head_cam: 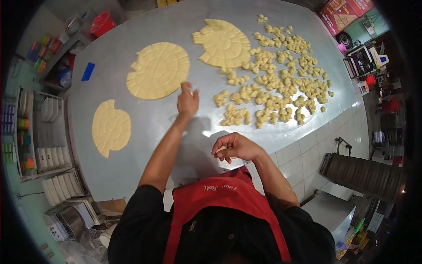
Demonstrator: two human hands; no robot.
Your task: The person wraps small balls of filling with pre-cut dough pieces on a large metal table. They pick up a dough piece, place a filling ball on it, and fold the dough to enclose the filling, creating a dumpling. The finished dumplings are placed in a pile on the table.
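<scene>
My left hand (188, 101) is at the lower right edge of a round, flat dough sheet (159, 71) scored into small pieces. A small pale bit shows between its fingers; whether it is gripped is unclear. My right hand (238, 147), near the table's front edge, curls around a pale dough piece (221, 149), partly hidden by the fingers. Another scored dough sheet (226, 44) with a ragged left side lies at the back. A smaller one (111, 128) lies at left. Many small dough lumps (272, 82) are spread over the table's right side.
The metal table (141, 122) carries a blue scraper or strip (88, 71) at left. A red bucket (102, 24) stands beyond its back left edge. Shelving (54, 142) with white trays is at left. A rack of dark trays (361, 175) and a metal surface (324, 211) are at right.
</scene>
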